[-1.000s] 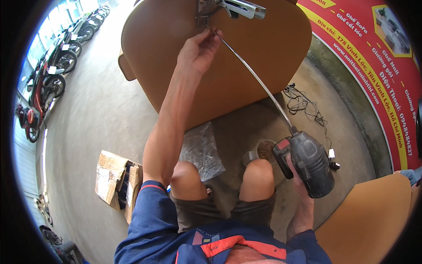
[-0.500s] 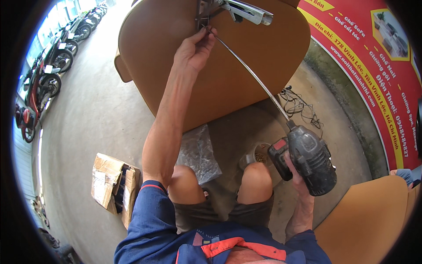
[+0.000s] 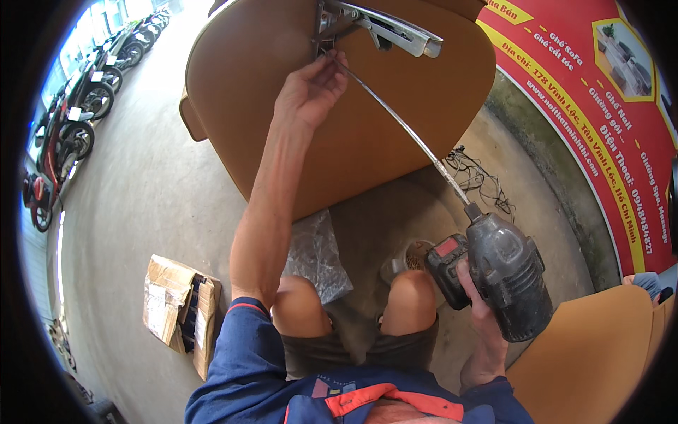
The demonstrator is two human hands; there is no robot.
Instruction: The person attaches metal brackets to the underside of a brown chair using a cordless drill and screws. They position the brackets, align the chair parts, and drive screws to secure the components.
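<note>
Driver bit guided onto the chair's metal bracket

The left hand (image 3: 311, 88) has crept up the tan chair (image 3: 367, 141), pinching the long bit (image 3: 402, 127) at the bracket (image 3: 381, 27); the right hand (image 3: 484, 318), clenched on the drill (image 3: 505, 272), has lifted below the chair.

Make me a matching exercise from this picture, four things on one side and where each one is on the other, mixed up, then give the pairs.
1. cordless drill
2. cardboard box
3. metal bracket
4. motorbikes

A. parked far off on the person's left
B. on the floor beside the left knee
C. in the right hand
D. on the tan chair by the left hand

Pairs: 1-C, 2-B, 3-D, 4-A
</note>
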